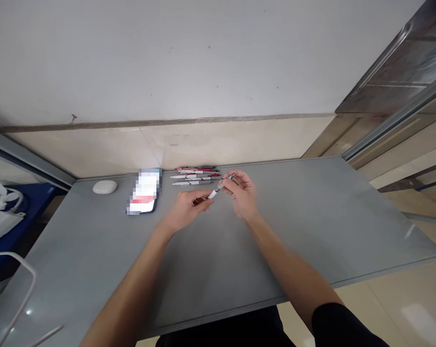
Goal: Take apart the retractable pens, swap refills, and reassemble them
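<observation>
Between my two hands, above the grey table, is a white and silver pen [213, 193], tilted up to the right. My left hand [189, 205] pinches its white lower barrel. The fingers of my right hand [242, 193] are closed around the silver clip end. Whether the pen is in one piece or in two parts, I cannot tell. Just behind my hands lies a loose row of several pens [196, 176], some white and silver, some red, pointing sideways.
A phone [145, 191] with a lit, blurred screen lies left of the pens. Farther left sits a white oval case [105, 187]. The grey table [311, 217] meets a tiled wall at the back. A white bent rod [32, 284] crosses the lower left.
</observation>
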`<act>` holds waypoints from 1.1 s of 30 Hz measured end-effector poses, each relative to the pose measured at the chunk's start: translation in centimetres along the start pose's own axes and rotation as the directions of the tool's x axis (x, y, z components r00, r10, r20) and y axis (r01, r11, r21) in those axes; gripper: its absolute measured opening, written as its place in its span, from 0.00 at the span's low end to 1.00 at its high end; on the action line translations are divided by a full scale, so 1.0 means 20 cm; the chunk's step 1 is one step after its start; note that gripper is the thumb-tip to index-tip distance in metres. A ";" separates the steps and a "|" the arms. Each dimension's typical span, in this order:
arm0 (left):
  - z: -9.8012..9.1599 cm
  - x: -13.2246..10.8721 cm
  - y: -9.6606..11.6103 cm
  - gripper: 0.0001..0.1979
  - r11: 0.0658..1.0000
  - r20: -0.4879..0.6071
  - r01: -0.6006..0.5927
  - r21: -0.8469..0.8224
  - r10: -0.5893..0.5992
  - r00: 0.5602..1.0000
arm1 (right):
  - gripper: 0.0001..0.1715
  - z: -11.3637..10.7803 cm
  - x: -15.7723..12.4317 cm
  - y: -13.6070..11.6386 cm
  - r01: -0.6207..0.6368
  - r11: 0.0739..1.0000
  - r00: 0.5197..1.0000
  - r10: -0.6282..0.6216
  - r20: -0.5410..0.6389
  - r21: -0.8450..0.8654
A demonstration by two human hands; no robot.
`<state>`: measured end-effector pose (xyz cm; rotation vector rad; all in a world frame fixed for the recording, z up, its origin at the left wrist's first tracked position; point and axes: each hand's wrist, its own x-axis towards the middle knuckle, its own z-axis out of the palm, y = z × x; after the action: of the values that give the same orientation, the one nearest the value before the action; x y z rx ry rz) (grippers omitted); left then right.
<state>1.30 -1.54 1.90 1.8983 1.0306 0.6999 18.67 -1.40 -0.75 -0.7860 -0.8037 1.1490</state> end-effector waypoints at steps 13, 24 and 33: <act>0.08 -0.02 -0.11 0.14 0.998 -0.213 -0.060 -0.023 0.054 0.976 | 0.13 0.00 -0.04 0.06 -0.007 1.000 0.996 0.006 -0.088 -0.003; 0.13 -0.05 -0.16 0.15 0.998 -0.232 -0.051 -0.039 0.040 0.972 | 0.13 -0.03 -0.06 0.07 -0.041 0.998 0.998 0.039 -0.054 -0.052; 0.13 -0.06 -0.18 0.15 1.000 -0.199 -0.013 -0.024 0.009 0.980 | 0.14 -0.03 -0.06 0.06 -0.108 0.987 0.994 0.103 -0.042 -0.119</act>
<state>1.24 -2.61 -2.52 1.8413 1.1301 0.9194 18.33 -2.43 -2.31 -0.9576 -0.8157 1.1849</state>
